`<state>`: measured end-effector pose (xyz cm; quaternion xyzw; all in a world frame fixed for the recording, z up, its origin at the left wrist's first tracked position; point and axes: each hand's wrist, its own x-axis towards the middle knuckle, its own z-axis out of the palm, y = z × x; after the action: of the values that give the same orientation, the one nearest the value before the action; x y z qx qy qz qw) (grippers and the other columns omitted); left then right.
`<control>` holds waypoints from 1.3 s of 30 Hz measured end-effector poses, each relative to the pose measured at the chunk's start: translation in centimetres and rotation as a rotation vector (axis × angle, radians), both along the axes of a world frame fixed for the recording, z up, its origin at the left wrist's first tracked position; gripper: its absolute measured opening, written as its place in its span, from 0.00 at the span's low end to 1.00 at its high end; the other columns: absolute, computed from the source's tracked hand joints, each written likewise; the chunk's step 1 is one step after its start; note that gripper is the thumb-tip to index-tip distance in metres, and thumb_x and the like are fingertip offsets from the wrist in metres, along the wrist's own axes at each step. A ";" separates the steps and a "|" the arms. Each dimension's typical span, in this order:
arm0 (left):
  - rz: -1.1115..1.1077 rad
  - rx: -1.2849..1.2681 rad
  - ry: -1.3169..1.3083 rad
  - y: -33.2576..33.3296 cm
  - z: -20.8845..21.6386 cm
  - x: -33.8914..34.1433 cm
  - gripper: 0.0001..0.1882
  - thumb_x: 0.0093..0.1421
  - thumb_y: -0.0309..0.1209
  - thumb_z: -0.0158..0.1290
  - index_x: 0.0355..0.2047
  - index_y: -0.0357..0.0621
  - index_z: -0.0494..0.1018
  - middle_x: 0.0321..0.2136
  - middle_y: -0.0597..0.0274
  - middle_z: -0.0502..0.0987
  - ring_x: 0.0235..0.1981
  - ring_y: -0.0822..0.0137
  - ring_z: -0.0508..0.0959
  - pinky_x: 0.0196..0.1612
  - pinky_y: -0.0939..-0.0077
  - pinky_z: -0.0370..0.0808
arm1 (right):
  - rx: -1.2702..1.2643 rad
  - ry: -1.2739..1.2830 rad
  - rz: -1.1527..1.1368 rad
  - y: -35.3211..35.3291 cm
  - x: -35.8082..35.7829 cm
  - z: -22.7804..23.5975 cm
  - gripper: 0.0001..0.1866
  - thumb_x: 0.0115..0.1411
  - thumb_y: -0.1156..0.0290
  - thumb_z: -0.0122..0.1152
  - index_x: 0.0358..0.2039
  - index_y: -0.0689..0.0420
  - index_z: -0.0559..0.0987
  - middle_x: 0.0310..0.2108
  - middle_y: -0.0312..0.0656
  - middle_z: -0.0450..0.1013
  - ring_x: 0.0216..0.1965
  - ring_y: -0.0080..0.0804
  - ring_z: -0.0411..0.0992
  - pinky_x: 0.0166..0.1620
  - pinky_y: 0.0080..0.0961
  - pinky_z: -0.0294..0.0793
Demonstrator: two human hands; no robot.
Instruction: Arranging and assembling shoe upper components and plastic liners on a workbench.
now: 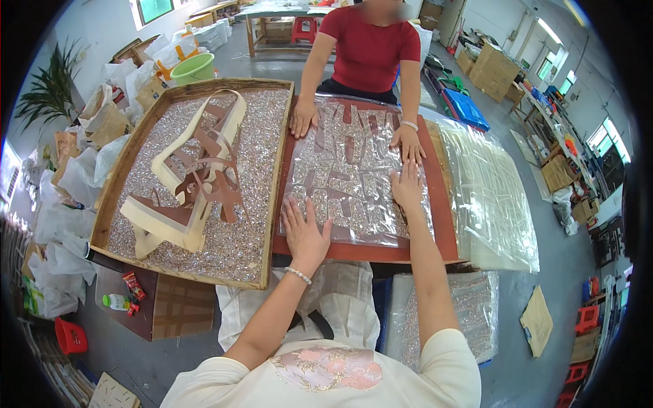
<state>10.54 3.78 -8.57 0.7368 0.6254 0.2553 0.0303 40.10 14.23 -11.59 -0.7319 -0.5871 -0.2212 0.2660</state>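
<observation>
A clear plastic sheet (pixel 347 231) lies over rows of glittery cut pieces (pixel 347 146) on a reddish-brown board (pixel 445 231). My left hand (pixel 306 234) rests flat at the sheet's near left edge, fingers spread. My right hand (pixel 407 185) lies flat on its right side, fingers stretched forward. Neither hand holds anything. Across the board, a person in a red top presses one hand (pixel 304 119) at the far left corner and the other hand (pixel 408 141) on the far right side, just beyond my right fingertips.
On the left stands a wooden tray (pixel 286 136) of glitter bits, with cream and brown cut-out scraps (pixel 211 170) on top. A stack of plastic-covered sheets (pixel 490 197) lies to the right. Below it is another glittery, plastic-wrapped stack (pixel 445 313). White bags (pixel 68 211) crowd the far left.
</observation>
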 end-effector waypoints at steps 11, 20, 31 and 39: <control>0.020 -0.124 -0.115 -2.2 0.8 -2.1 0.45 0.57 0.51 0.50 0.63 0.33 0.47 0.63 0.30 0.39 0.66 0.40 0.38 0.66 0.51 0.37 | -0.337 0.370 -0.486 -0.3 2.3 6.4 0.29 0.52 0.49 0.61 0.43 0.61 0.74 0.52 0.57 0.67 0.54 0.51 0.65 0.53 0.40 0.66; 0.085 -0.308 -0.436 -0.3 4.0 -1.9 0.40 0.54 0.48 0.56 0.59 0.37 0.55 0.56 0.36 0.55 0.59 0.42 0.54 0.60 0.47 0.51 | -0.546 0.661 -0.425 3.0 8.8 4.3 0.32 0.50 0.43 0.59 0.43 0.59 0.77 0.50 0.53 0.71 0.53 0.46 0.68 0.54 0.40 0.66; -0.049 -0.475 -1.386 0.9 2.8 2.0 0.08 0.65 0.31 0.43 0.37 0.42 0.70 0.28 0.65 0.74 0.24 0.76 0.75 0.22 0.83 0.72 | 0.023 0.579 -0.034 -0.9 13.2 7.9 0.18 0.51 0.57 0.56 0.37 0.57 0.80 0.33 0.52 0.76 0.37 0.47 0.75 0.41 0.38 0.71; -0.610 -0.382 -1.134 -4.8 11.3 10.5 0.10 0.67 0.29 0.42 0.41 0.37 0.70 0.29 0.67 0.74 0.26 0.80 0.71 0.31 0.86 0.70 | 0.483 0.651 -0.245 -19.8 16.5 19.4 0.11 0.57 0.58 0.57 0.33 0.50 0.81 0.26 0.42 0.77 0.27 0.37 0.75 0.33 0.31 0.71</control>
<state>21.03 -1.01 2.70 0.6139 0.3107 0.4678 0.5547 56.60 -5.53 7.80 -0.7446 -0.3123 -0.1398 0.5731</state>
